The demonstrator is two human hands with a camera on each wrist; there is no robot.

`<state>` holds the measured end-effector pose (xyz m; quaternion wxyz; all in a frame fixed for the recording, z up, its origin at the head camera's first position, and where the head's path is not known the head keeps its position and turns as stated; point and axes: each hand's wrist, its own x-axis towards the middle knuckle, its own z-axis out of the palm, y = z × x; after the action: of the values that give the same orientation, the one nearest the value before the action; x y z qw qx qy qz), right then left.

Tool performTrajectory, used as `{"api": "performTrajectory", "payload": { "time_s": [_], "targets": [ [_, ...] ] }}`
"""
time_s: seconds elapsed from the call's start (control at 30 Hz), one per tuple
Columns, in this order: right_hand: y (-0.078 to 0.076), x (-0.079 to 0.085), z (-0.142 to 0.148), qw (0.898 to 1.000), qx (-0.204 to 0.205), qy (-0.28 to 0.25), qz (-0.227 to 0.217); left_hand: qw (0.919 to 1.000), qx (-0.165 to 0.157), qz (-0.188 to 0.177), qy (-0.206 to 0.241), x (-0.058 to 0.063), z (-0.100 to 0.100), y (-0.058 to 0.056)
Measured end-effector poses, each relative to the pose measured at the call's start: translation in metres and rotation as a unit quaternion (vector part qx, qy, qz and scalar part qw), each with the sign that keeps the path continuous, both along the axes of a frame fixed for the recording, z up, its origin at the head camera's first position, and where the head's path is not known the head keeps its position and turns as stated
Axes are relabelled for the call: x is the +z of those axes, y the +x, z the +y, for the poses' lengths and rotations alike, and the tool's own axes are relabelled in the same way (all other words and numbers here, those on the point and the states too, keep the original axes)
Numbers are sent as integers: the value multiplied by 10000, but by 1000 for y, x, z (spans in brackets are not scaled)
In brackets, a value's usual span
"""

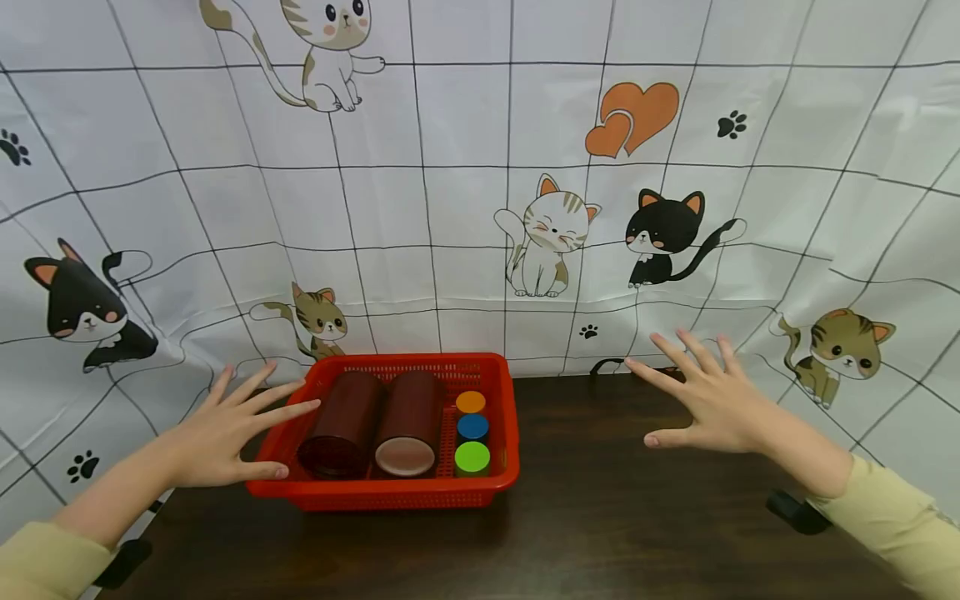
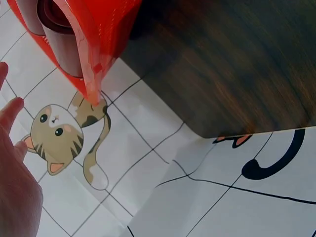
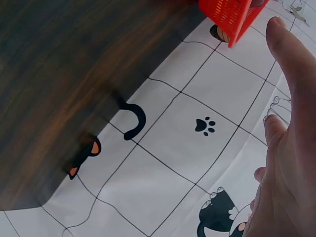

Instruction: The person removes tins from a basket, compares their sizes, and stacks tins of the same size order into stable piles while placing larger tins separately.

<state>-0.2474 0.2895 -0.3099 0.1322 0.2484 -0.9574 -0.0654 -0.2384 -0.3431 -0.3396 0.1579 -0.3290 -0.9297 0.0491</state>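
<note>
A red plastic basket [image 1: 397, 493] sits on the dark counter [image 1: 600, 517], holding two dark-red cylinders [image 1: 408, 417] side by side; right of them, an orange cap [image 1: 470, 402], blue cap [image 1: 472, 427] and green cap [image 1: 472, 457] line up. The left hand [image 1: 232, 429], its grip spread wide, hovers by the basket's left end; contact is unclear. The right hand [image 1: 712, 408], grip also spread, is well apart.
</note>
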Motion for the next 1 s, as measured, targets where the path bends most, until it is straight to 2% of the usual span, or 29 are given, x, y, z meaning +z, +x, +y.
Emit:
{"api": "performTrajectory", "payload": {
  "time_s": [0.13,0.33,0.7,1.0],
  "targets": [
    [-1,4,-5,10000,15,42,-56,9999,31,40,92,-1,0,4],
    [-3,4,-8,9999,25,36,-138,9996,66,-90,243,-2,5,11],
    [-5,5,-7,9997,-12,35,-223,9978,-137,-118,635,-13,6,14],
    [-13,8,-11,9996,21,-59,-270,9954,5,-114,947,-14,3,22]
  ]
}}
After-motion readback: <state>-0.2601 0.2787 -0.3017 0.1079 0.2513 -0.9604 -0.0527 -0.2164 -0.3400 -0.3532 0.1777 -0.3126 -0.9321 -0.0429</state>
